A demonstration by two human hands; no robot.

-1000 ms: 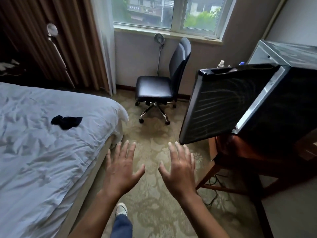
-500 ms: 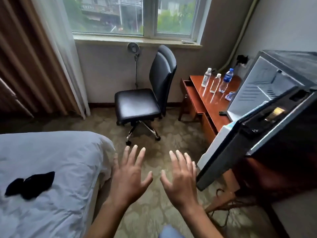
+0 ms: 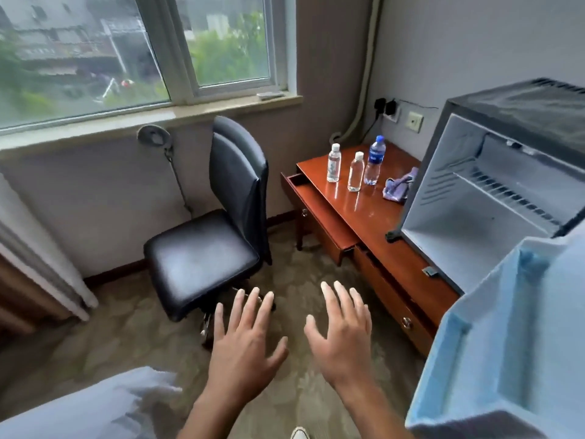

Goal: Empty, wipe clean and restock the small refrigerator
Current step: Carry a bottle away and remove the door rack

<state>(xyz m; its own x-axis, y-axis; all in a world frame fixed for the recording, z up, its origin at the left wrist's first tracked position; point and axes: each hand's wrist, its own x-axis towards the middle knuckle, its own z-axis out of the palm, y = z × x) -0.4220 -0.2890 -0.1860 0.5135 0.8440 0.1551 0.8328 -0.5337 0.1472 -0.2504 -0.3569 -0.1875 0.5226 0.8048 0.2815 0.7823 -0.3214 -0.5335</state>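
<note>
The small refrigerator stands on the wooden desk at the right. Its door swings wide open toward me and the white inside looks bare. Three water bottles stand on the desk's far end: two clear ones and a blue-labelled one. A purple cloth lies crumpled beside the fridge. My left hand and my right hand hover palm-down over the carpet, fingers spread, holding nothing.
A black office chair stands under the window, left of the desk. The desk's top drawer is pulled out. A corner of the bed fills the lower left. Wall sockets with plugs sit behind the desk.
My view has swung right, away from the bed toward the desk. The fridge's inside and its door shelves now show. Both hands keep the same spread pose.
</note>
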